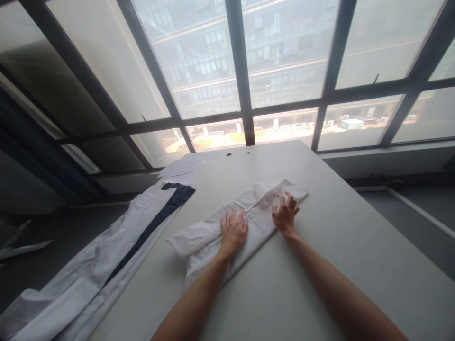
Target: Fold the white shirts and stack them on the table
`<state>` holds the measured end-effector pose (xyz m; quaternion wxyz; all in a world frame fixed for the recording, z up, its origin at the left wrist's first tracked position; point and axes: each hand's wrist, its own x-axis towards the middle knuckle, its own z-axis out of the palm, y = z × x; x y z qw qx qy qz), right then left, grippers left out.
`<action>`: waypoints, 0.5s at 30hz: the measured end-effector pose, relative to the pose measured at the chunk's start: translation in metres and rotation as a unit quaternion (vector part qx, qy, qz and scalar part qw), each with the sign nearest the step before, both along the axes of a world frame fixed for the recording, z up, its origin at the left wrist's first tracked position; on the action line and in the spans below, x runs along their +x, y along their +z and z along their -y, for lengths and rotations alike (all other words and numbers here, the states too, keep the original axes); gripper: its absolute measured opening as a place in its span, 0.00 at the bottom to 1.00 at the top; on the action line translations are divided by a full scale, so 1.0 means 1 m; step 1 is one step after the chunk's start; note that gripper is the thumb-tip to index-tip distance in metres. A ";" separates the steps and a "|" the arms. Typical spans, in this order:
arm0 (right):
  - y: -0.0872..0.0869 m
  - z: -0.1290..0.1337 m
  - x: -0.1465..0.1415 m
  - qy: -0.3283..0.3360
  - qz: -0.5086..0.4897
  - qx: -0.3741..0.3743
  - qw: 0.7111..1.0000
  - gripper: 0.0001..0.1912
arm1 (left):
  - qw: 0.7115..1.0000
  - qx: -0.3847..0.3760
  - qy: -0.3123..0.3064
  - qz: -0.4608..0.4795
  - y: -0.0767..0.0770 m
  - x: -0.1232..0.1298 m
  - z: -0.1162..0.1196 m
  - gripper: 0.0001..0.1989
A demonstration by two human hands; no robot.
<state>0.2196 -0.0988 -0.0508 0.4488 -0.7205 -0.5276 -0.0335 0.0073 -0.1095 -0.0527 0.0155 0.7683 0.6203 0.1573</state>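
Note:
A folded white garment, perhaps a shirt, lies slantwise across the white table, with creases and a fold line along its length. My left hand rests flat on its middle, fingers spread. Over the garment's right part is my right hand, its fingers bent and apart, the tips at the cloth. No cloth shows clearly pinched between them. Some of the garment's near edge is hidden under my left forearm.
Along the table's left edge lies a long pile of white clothes with a dark blue piece among them, hanging toward the front. Sheets of paper lie at the far left corner. Large windows stand behind the table.

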 end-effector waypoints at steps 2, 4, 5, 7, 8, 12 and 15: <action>0.006 0.007 -0.007 0.044 0.028 -0.010 0.999 0.18 | 1.000 0.004 0.000 -0.002 0.000 0.000 -0.001 0.26; 0.009 0.016 -0.018 0.106 0.041 -0.025 0.993 0.14 | 1.000 0.007 -0.002 -0.009 -0.001 0.001 -0.001 0.26; 0.009 0.021 -0.026 0.132 0.048 -0.034 0.989 0.13 | 1.000 0.007 -0.002 -0.013 -0.001 0.001 -0.001 0.26; 0.007 0.029 -0.043 0.166 0.072 -0.059 0.982 0.12 | 1.000 0.004 -0.001 -0.020 -0.001 0.003 0.000 0.27; 0.006 0.033 -0.051 0.174 0.092 -0.076 0.977 0.12 | 1.000 0.001 0.000 -0.024 0.000 0.004 0.000 0.28; 0.003 0.043 -0.070 0.177 0.168 -0.142 0.959 0.12 | 0.998 -0.047 0.001 -0.032 0.008 0.005 0.002 0.31; 0.005 0.046 -0.070 0.174 0.184 -0.159 0.954 0.13 | 0.991 -0.132 -0.033 -0.015 0.028 0.003 0.005 0.34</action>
